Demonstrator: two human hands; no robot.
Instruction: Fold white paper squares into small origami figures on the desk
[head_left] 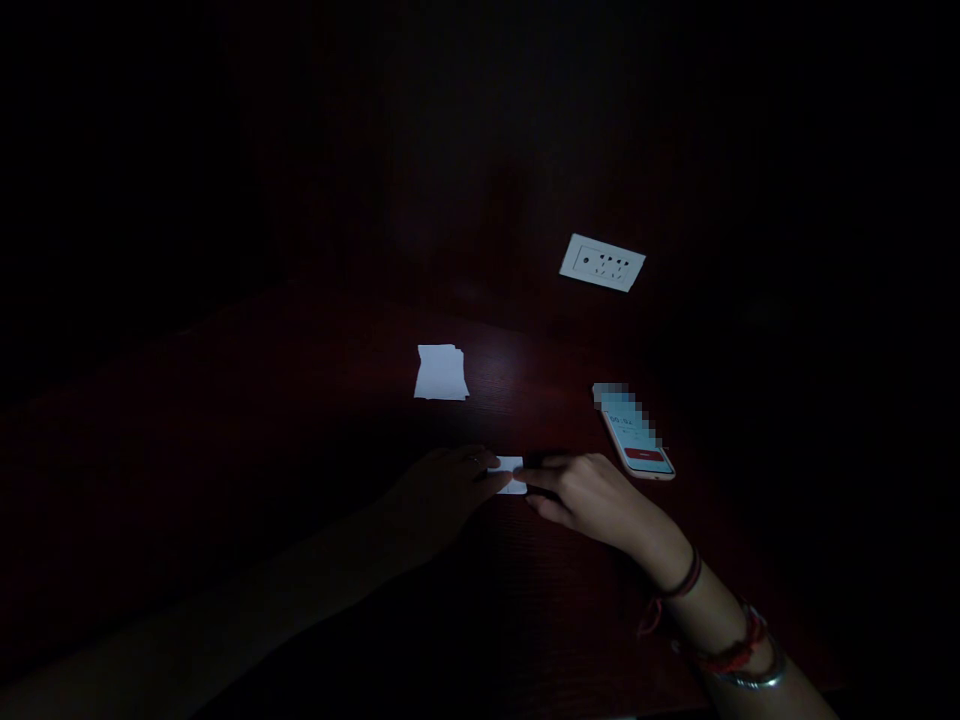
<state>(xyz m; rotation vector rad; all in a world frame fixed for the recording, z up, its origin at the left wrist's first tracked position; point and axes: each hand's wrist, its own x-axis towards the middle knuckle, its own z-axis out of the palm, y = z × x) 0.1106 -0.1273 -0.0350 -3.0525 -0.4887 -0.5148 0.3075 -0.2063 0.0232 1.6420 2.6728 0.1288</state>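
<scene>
A small white piece of paper (513,487) lies flat on the dark reddish table, between my two hands. It looks folded, though the fingers cover part of it. My left hand (454,483), deep in shadow and wearing a ring, holds the paper's left side with thumb and forefinger. From the right, my right hand (589,492) reaches in with its forefinger stretched onto the paper and its thumb apart below. Beyond the hands rests a loose stack of white paper sheets (441,372), its edges uneven.
A phone (637,440) with a lit, partly blurred screen lies to the right of my right hand. On the wall behind is a white socket plate (602,263). A patch of light falls on the table (506,365); the surroundings are very dark.
</scene>
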